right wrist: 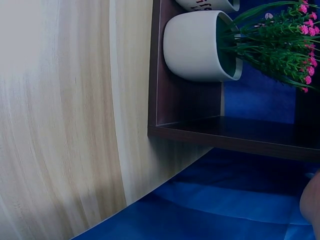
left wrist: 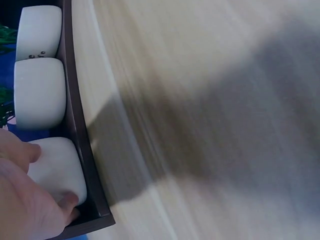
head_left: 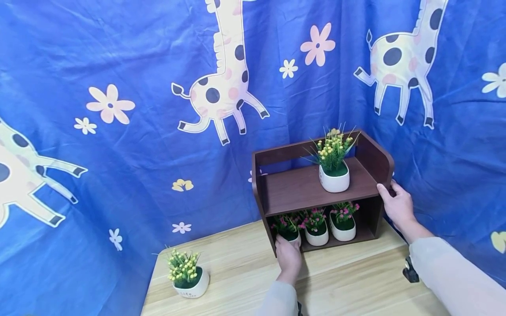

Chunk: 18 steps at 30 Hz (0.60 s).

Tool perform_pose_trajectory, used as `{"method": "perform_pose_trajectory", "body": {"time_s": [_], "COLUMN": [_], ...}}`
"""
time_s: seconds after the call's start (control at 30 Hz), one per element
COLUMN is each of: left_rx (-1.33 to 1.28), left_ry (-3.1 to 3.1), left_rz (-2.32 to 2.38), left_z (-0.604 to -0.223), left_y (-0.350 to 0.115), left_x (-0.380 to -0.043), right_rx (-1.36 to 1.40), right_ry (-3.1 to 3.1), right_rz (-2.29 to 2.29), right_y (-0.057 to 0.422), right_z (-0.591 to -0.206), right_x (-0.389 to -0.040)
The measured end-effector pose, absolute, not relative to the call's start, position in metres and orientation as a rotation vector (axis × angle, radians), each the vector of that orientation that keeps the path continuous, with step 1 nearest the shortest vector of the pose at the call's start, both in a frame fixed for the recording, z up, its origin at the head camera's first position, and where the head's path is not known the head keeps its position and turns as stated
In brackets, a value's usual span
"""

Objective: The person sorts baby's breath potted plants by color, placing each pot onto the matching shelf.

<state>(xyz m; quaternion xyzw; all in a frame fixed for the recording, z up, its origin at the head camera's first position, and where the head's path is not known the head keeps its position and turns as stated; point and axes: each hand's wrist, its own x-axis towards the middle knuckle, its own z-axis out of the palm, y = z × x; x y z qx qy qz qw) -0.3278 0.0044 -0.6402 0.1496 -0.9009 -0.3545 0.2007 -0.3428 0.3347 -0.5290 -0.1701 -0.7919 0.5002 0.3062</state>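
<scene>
While shelved pots (head_left: 343, 234) hold flowers (head_left: 345, 211), pink below, yellow above

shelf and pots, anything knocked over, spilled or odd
Nothing looks knocked over or spilled. The one oddity: a yellow-flowered pot stands alone on the table, left of the shelf, while a similar pot sits on its upper board.
</scene>
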Motion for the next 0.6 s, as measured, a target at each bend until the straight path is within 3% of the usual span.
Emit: {"method": "perform_pose_trajectory", "body": {"time_s": [0.6], "left_rx": [0.273], "left_ry": [-2.495], "left_rz": [-0.952], "left_z": [-0.646], "left_y": [0.002], "left_x": [-0.317], "right_rx": [-0.484], "right_ry": [-2.113], "right_rz": [1.326], "right_y": [0.337], "right_z": [-0.529], "right_x": [-0.345]}}
